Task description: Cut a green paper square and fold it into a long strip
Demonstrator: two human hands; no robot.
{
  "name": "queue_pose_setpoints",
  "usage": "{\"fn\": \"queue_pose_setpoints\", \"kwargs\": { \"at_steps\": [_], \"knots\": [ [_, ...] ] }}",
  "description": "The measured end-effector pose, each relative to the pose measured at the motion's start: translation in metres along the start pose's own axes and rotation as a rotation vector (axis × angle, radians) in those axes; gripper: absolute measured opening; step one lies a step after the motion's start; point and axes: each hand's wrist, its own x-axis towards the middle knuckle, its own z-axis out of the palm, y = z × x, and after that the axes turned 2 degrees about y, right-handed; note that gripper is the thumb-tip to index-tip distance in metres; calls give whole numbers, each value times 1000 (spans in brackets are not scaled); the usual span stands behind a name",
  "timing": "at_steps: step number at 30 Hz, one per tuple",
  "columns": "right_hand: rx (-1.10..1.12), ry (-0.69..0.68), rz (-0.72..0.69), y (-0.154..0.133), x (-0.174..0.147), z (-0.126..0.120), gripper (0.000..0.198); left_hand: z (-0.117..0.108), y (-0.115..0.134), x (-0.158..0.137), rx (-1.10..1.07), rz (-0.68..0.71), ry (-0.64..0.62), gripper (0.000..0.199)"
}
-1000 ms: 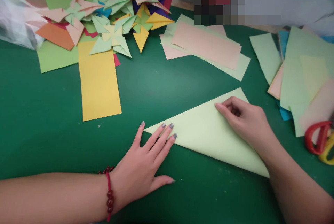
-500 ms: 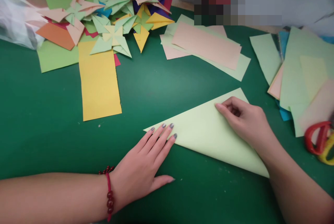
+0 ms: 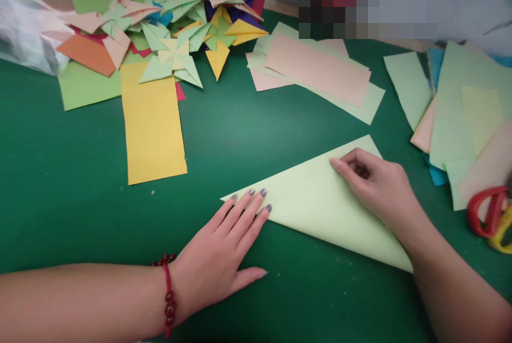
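Observation:
A pale green sheet of paper point(image 3: 312, 193), folded into a long triangle, lies on the green table with its narrow point to the left. My left hand point(image 3: 224, 252) rests flat on the narrow end, fingers stretched out and thumb apart, pressing it down. On the wide end sits my right hand point(image 3: 372, 183), fingers curled and thumb tip against the forefinger at the paper's surface near the upper edge. Its other fingertips are hidden. A red beaded bracelet point(image 3: 169, 300) circles the left wrist.
At the back left are folded paper flowers point(image 3: 174, 55) beside a clear plastic bag point(image 3: 32, 17). A yellow paper strip point(image 3: 154, 129) lies in front. Pink and green strips point(image 3: 316, 68) lie behind the triangle. Coloured sheets point(image 3: 452, 119) and scissors point(image 3: 486, 212) with red and yellow handles are at right.

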Motion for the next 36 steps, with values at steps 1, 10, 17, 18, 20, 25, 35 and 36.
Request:
{"fn": "queue_pose_setpoints", "kwargs": {
  "at_steps": [1, 10, 17, 18, 20, 25, 35, 36],
  "knots": [
    [-1, 0, 1, 0, 0, 0, 28, 0, 0, 0, 0, 1, 1, 77],
    [-1, 1, -7, 0, 0, 0, 27, 1, 0, 0, -3, -3, 10, 77],
    [-1, -11, 7, -1, 0, -1, 27, 0, -1, 0, 0, 4, 10, 76],
    [-2, -11, 5, 0, 0, -1, 28, 0, -1, 0, -2, 3, 12, 75],
    [-3, -5, -1, 0, 0, -1, 28, -1, -1, 1, -5, 2, 12, 74],
    [-11, 4, -9, 0, 0, 0, 28, -1, -1, 2, 3, 4, 10, 71],
    [0, -6, 14, 0, -2, 0, 26, -1, -3, 2, -46, 10, -23, 71],
    [1, -5, 13, 0, -1, 0, 26, -2, -3, 2, -45, 10, -24, 71]
  ]
}}
